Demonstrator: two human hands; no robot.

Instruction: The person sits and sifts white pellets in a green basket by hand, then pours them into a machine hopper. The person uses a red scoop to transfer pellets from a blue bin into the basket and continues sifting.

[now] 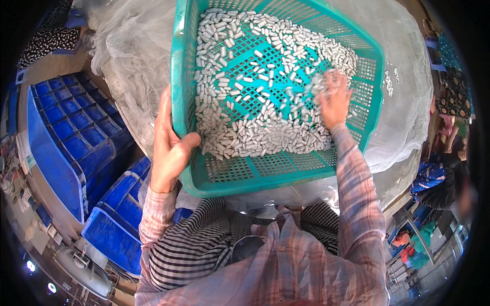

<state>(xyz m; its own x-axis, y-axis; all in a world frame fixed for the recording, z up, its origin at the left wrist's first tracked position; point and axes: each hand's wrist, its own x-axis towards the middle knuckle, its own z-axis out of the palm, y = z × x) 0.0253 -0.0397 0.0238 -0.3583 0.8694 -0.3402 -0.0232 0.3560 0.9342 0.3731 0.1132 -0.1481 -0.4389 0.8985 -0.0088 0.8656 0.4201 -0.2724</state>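
Note:
A green plastic basket [283, 186] with mesh sides and bottom lies before me, tilted a little. Many small pale grey, capsule-shaped pieces [265, 136] are heaped along its near, left and far sides; fewer lie scattered over the middle of its bottom. My left hand [172, 148] grips the basket's left rim, the thumb lying over the edge. Inside the basket, toward the right, my right hand [334, 99] is spread among the pieces, its fingers slightly blurred. Some pieces beside those fingers are smeared by motion. I see nothing firmly held in that hand.
Whitish, sheer netting or plastic sheeting [138, 66] lies under and around the basket. Blue ribbed plastic crates [76, 127] stand at the left. A few loose pieces [389, 84] lie on the sheeting at right. Other people [439, 183] sit farther right.

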